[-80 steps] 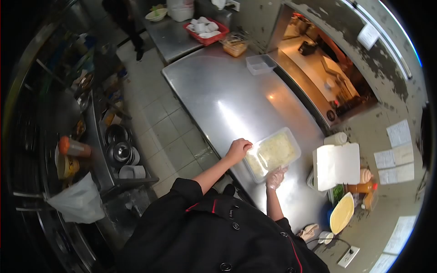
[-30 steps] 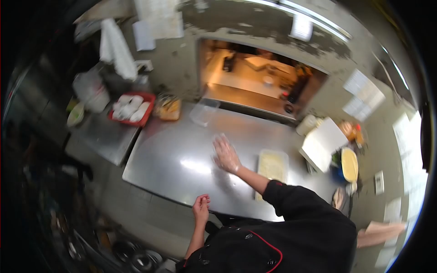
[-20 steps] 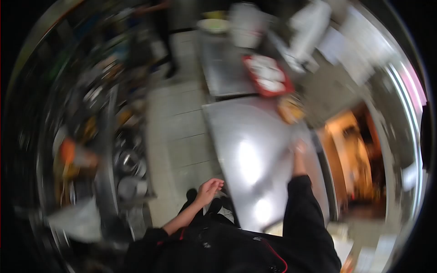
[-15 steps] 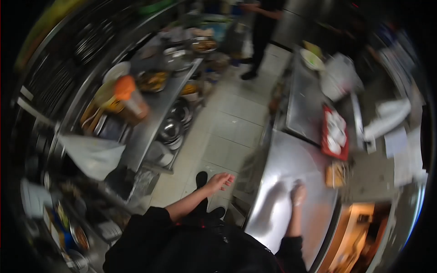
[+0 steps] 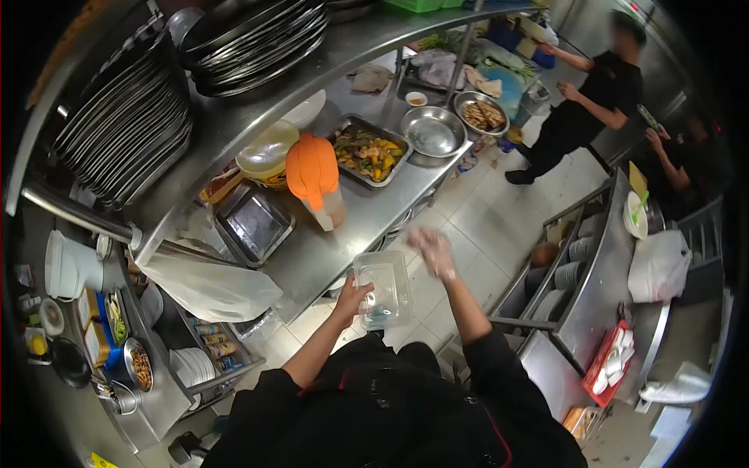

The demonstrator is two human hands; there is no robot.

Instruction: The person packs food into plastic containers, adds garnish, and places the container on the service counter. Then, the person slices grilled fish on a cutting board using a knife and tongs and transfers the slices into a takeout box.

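Note:
A clear plastic takeaway container (image 5: 398,290) is in the grasp of my left hand (image 5: 353,303), with the fingers and thumb on its left wall. It looks empty inside. To the right of the container, my right hand (image 5: 431,251) is raised and wears a clear disposable glove. Motion smears its fingers. Beyond both hands, a steel counter (image 5: 370,210) carries a pitcher with an orange lid (image 5: 312,168), a black tray (image 5: 253,224) and a metal tray of vegetables (image 5: 370,152).
Stacked plates (image 5: 253,43) fill the overhead shelf. A steel bowl (image 5: 434,131) and a bowl of browned food (image 5: 482,115) stand farther along. A co-worker (image 5: 589,101) stands in the aisle, another person (image 5: 679,156) behind. On the right are a red basket (image 5: 611,363) and white bag (image 5: 659,265).
My view has swung left toward the shelf counter. The container is now in my left hand, which was empty before. My right hand has left the steel worktop and is in the air.

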